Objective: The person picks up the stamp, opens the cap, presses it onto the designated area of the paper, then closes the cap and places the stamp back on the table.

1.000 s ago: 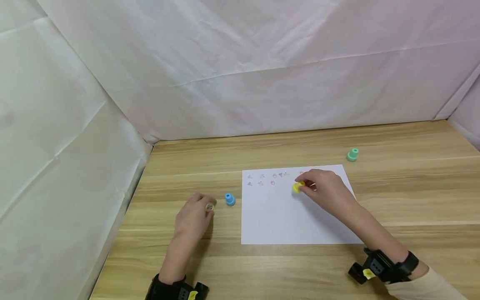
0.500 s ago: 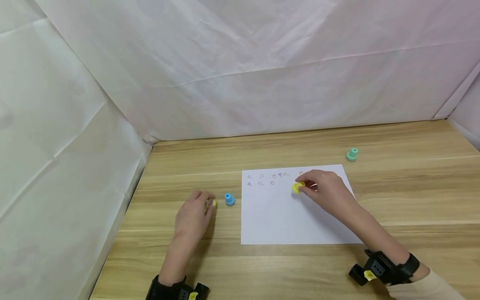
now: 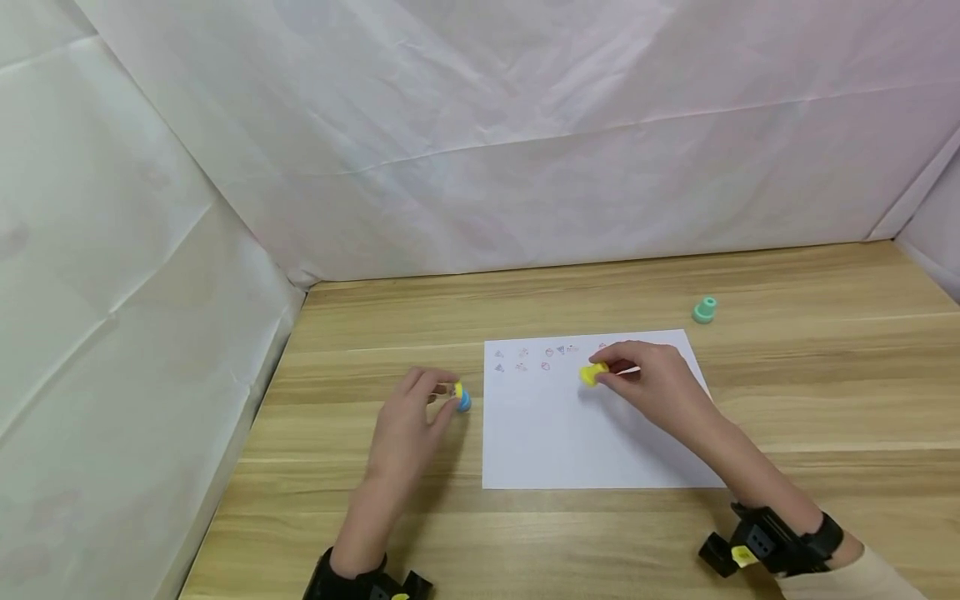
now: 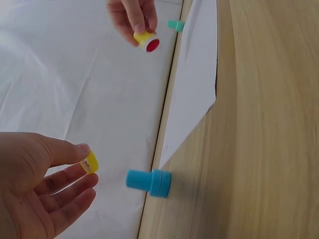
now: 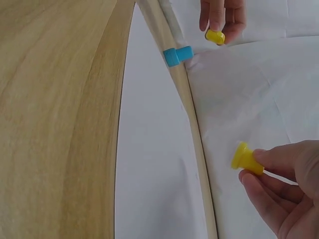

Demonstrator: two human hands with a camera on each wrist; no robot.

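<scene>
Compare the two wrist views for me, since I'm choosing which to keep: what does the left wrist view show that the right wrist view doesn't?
Only the left wrist view shows the yellow stamp's red inked face and the green stamp beyond it. Only the right wrist view shows the right hand up close, pinching the yellow stamp by its narrow handle end. Both show the blue stamp on the wooden table beside the white paper, and the left hand pinching a small yellow cap.
</scene>
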